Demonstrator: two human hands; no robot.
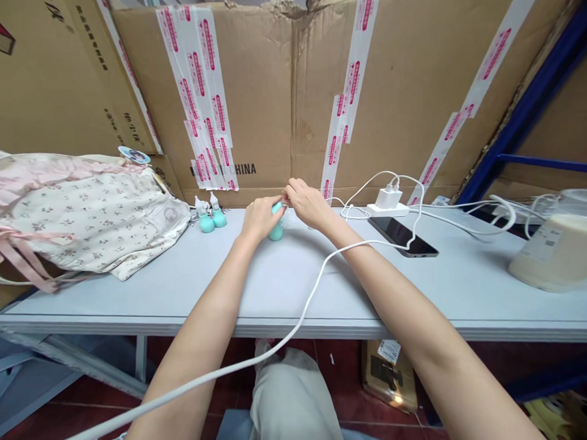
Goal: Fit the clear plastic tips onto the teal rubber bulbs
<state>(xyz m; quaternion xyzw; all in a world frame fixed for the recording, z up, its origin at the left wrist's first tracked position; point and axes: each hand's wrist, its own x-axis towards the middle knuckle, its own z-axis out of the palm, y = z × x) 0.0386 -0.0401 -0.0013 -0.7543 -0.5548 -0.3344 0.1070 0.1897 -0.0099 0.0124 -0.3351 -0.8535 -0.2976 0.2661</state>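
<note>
My left hand (262, 218) is closed around a turquoise bulb (276, 233), which looks like a nasal aspirator; its lower end shows below the fingers. My right hand (306, 202) pinches at the top of it, close to my left thumb. What lies between the right fingertips is hidden. To the left, two nasal aspirators with turquoise bulbs and clear tips, a left one (206, 222) and a right one (219, 216), stand upright on the table.
The grey table (180, 288) backs onto a large cardboard box (260, 93). A floral fabric bag (95, 214) lies at left. A white cable (319, 277) crosses over my right forearm. At right are a phone (402, 237), a charger (388, 199) and a plastic jug (559, 249).
</note>
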